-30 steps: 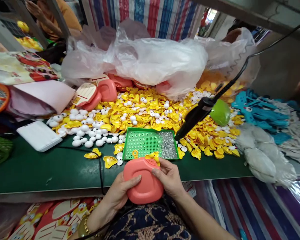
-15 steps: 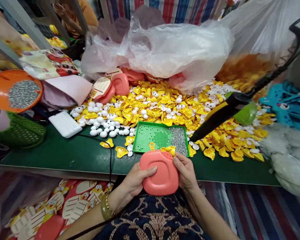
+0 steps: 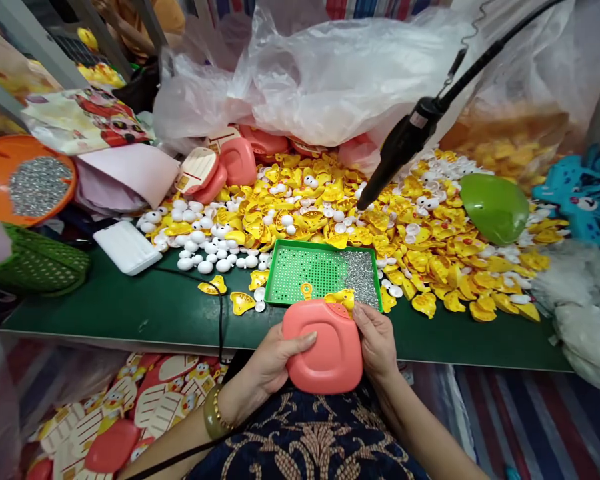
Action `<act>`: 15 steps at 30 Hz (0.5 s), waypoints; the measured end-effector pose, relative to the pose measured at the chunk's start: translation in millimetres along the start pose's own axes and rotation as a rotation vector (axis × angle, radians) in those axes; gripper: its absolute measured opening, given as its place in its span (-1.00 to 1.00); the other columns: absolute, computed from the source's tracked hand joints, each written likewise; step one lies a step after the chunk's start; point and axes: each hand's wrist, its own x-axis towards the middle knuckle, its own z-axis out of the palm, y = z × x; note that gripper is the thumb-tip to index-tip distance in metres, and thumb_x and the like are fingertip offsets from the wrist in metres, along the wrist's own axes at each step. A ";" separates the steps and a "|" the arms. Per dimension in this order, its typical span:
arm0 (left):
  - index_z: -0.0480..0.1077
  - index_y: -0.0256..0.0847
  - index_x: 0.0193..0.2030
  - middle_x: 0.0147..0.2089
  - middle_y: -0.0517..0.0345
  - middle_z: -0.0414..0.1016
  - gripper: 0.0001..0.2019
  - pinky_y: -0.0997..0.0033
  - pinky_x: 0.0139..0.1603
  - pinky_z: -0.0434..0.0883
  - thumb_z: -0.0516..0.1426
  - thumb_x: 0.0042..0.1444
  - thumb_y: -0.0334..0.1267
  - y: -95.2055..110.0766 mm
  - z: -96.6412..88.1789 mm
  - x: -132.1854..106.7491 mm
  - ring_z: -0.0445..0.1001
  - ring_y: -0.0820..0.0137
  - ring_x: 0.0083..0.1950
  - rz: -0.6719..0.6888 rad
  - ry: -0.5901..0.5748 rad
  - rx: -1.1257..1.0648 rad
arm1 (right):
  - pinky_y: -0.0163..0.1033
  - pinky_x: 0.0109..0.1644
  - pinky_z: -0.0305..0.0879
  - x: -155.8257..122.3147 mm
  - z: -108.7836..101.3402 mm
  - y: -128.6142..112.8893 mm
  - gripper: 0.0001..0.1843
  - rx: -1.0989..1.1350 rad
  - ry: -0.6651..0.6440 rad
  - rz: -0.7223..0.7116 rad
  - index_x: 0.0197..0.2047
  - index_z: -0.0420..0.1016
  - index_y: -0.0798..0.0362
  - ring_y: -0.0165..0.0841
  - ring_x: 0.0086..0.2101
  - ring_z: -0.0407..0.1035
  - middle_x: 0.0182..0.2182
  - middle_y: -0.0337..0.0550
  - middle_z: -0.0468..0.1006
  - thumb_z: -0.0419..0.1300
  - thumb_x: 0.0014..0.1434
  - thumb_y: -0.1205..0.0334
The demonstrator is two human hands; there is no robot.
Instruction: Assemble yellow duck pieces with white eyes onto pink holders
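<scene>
Both my left hand [image 3: 275, 363] and my right hand [image 3: 377, 340] grip a coral-pink moulded plastic piece [image 3: 324, 347], a rounded square held over the edge of the green table. Its far corner shows a dotted patch. Just beyond it sits a green perforated tray [image 3: 300, 273], part of it covered with silver glitter [image 3: 361, 277]. A yellow plastic duck part [image 3: 341, 299] lies at the tray's near edge, close to my right fingers. Past the tray spreads a heap of yellow duck parts [image 3: 330, 207] mixed with white eyed balls [image 3: 195, 247].
A black handheld tool [image 3: 405, 147] hangs on its cord above the heap, beside a green dome [image 3: 495, 208]. Plastic bags [image 3: 305, 80] bulge behind. An orange sieve of silver beads [image 3: 30, 180] and a white box [image 3: 127, 247] lie left. A co-worker's orange sleeve [image 3: 150, 20] shows far back.
The view has swung, shifting the table rightward. The black tool now hangs higher and apart from the green dome. Both hands still hold the pink piece.
</scene>
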 end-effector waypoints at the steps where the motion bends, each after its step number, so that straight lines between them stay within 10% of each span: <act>1: 0.48 -0.37 -0.05 -0.06 -0.17 0.55 -0.51 0.22 0.03 0.39 0.39 -0.19 -0.31 0.3 0.1 0.1 0.51 0.16 -0.06 -0.005 0.003 0.000 | -0.11 -0.18 0.41 0.0 -0.7 0.1 -0.69 0.004 0.001 -0.002 -0.30 0.63 0.04 -0.25 -0.37 0.49 -0.37 -0.14 0.64 0.31 -0.01 -0.02; 7: 0.49 -0.39 -0.09 -0.11 -0.17 0.56 -0.54 0.23 -0.02 0.42 0.39 -0.19 -0.32 -1.8 -0.9 2.8 0.52 0.17 -0.11 -0.014 -0.028 -0.026 | -0.13 -0.16 0.42 -3.7 -7.1 1.9 -0.71 -0.008 0.050 -0.049 -0.30 0.63 -0.02 -0.27 -0.34 0.51 -0.32 -0.16 0.66 0.40 -0.11 0.05; 15: 0.50 -0.36 -0.10 -0.18 -0.12 0.57 -0.64 0.32 -0.08 0.44 0.33 -0.08 -0.32 11.5 -10.0 -2.4 0.53 0.28 -0.21 0.013 -0.078 -0.055 | -0.15 -0.06 0.42 10.0 15.5 -20.1 -0.64 -0.034 -0.272 0.116 -0.14 0.57 -0.05 -0.27 -0.19 0.51 -0.15 -0.09 0.62 0.39 -0.07 0.14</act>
